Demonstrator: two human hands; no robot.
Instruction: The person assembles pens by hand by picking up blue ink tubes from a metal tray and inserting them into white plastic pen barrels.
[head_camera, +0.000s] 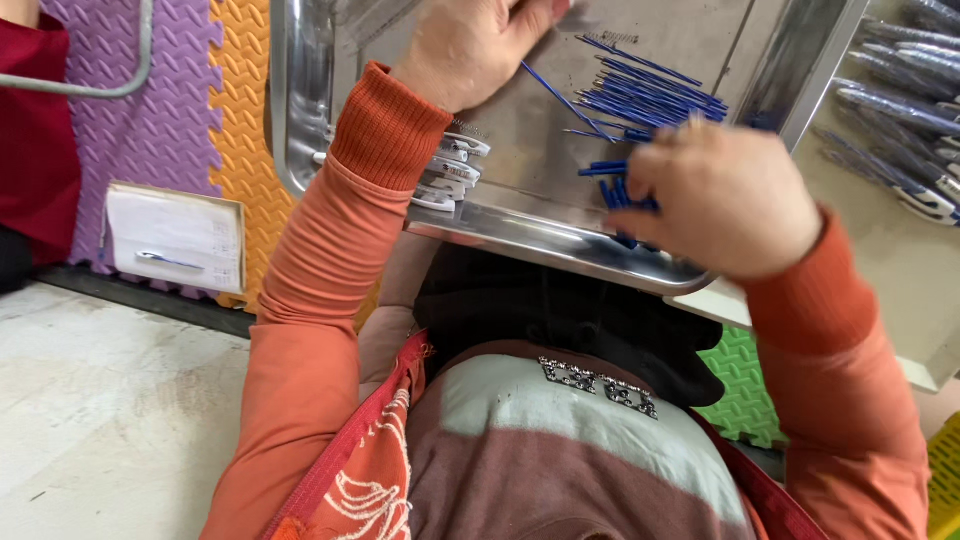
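— What did we see of the right hand (725, 200)?

— We saw it curled shut over a small bunch of blue pen refills (615, 185), their ends poking out past the knuckles, at the near rim of the steel tray (300, 120). We judged the tight fist kept the thin, slippery rods from fanning apart.

— And the left hand (470, 45)?

— It lay farther up the tray, back toward us. We could not tell whether its fingers were apart or pinched on anything, since they were hidden under the hand.

— Where were the rest of the refills?

— A loose heap of blue refills (650, 90) lay between the two hands on the tray floor, roughly parallel. Beside the left wrist we noted a row of white clip-like parts (450, 170), stacked like scales against the tray wall.

— Textures?

— The tray was shiny, scuffed metal with rounded corners, resting across the lap. Beyond its right edge lay grey pen barrels (900, 90) on a pale board. Purple and orange foam mats (150, 120) were ridged, with a small white card (175, 238) lying on them.
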